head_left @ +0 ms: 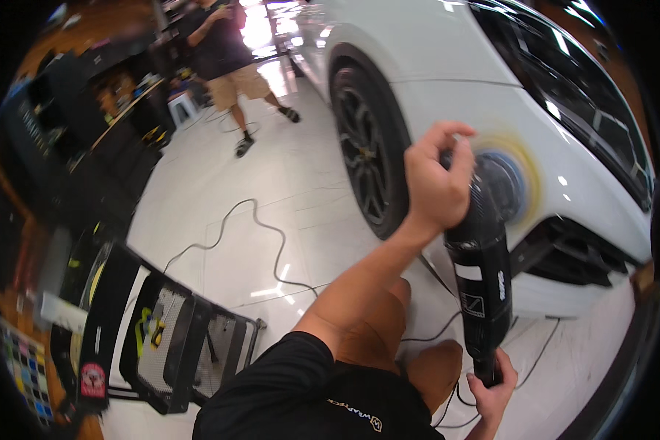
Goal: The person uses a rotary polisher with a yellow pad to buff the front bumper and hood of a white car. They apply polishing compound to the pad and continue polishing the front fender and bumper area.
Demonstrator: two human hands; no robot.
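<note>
A long black car polisher (482,268) is held against the white car's front corner (447,99). My left hand (438,176) is closed around its front end, near the head. Farther back, my right hand (493,389) grips the narrow rear end where the cord leaves. The round yellow pad (533,150), blurred as if spinning, appears to lie against the painted panel between the headlight (565,81) and the black bumper vent (572,253). Part of the pad is hidden behind the polisher's head.
The car's front wheel (367,143) stands left of the polisher. A black cord (279,246) winds over the glossy white floor. At lower left is a black cart (172,345) with a mesh tray. Another person (235,70) stands beyond, near a white stool (183,108).
</note>
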